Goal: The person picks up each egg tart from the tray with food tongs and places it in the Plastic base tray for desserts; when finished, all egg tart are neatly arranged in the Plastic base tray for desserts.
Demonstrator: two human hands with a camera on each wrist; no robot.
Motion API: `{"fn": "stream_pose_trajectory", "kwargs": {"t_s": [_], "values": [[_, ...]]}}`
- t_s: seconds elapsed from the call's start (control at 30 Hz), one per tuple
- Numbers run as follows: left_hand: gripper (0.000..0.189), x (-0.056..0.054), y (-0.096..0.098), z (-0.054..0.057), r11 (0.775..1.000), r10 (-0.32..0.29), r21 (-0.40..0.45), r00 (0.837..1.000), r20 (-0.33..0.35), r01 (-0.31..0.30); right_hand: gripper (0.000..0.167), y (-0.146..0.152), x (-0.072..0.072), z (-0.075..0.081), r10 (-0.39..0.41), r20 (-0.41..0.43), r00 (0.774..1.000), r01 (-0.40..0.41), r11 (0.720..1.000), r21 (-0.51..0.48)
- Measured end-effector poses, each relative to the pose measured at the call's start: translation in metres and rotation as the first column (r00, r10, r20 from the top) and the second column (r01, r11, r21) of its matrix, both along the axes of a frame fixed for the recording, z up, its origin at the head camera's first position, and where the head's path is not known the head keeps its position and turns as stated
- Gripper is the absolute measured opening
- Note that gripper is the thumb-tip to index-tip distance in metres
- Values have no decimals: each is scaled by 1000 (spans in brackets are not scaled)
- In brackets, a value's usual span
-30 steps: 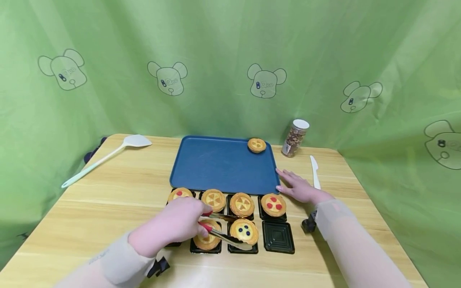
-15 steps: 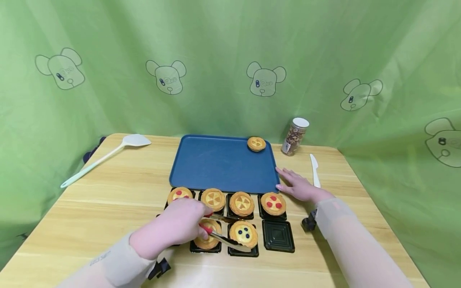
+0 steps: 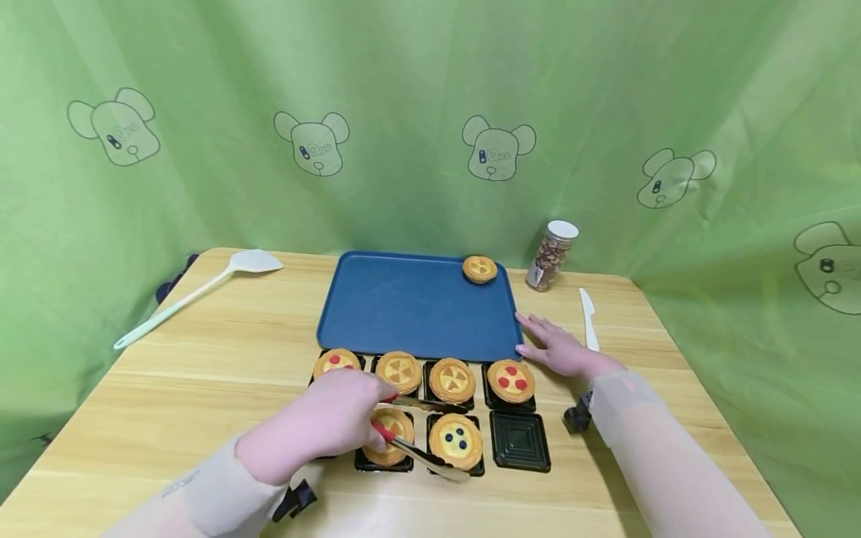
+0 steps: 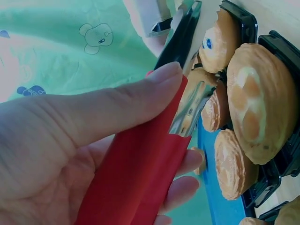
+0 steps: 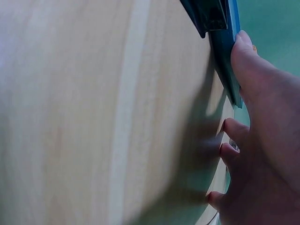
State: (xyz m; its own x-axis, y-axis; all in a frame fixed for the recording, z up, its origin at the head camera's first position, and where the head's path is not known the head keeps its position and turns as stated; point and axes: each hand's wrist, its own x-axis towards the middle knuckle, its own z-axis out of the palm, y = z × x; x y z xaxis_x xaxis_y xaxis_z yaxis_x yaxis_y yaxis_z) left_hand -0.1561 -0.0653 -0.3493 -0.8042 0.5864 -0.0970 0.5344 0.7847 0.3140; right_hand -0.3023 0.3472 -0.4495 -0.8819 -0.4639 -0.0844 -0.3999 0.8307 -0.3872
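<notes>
My left hand (image 3: 343,411) grips red-handled metal tongs (image 4: 136,164), the thumb along one handle and the fingers under the other. The tongs are spread around a tart with dark blueberries (image 3: 456,442), one arm behind it and the other in front. That tart sits in a black square base (image 3: 476,471) in the front row. Beside the right edge of the blue tray (image 3: 417,314), my right hand (image 3: 558,351) rests with fingers extended, the thumb at the tray's rim and the other fingertips on the table.
Other tarts in black bases stand around, such as a red-topped tart (image 3: 510,382). A bare black base (image 3: 520,441) lies at front right. One tart (image 3: 480,270) is on the tray. A white spatula (image 3: 202,299), a nut jar (image 3: 551,258) and a white plastic knife (image 3: 588,317) lie farther out.
The tongs' arms have spread wider and come away from the blueberry tart, which now sits a little straighter in its base. My right hand stays by the tray.
</notes>
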Motion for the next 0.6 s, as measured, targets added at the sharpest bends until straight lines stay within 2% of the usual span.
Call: {"fn": "stream_pose_trajectory", "kwargs": {"t_s": [0.23, 0.37, 0.47, 0.6], "values": [[73, -2, -2, 10, 999, 3, 43, 999, 41, -4, 75, 2, 1, 0, -2, 11, 1000, 2, 1000, 20], [76, -11, -6, 18, 996, 24, 84, 998, 55, -28, 75, 1, 2, 2, -12, 9, 1000, 12, 1000, 5], [77, -26, -10, 24, 991, 49, 121, 997, 66, -57, 75, 0, 2, 3, -16, 9, 1000, 16, 1000, -2], [82, -57, -18, 31, 973, 98, 194, 986, 138, -124, 74, -1, 2, 2, -20, 11, 1000, 20, 1000, 8]]}}
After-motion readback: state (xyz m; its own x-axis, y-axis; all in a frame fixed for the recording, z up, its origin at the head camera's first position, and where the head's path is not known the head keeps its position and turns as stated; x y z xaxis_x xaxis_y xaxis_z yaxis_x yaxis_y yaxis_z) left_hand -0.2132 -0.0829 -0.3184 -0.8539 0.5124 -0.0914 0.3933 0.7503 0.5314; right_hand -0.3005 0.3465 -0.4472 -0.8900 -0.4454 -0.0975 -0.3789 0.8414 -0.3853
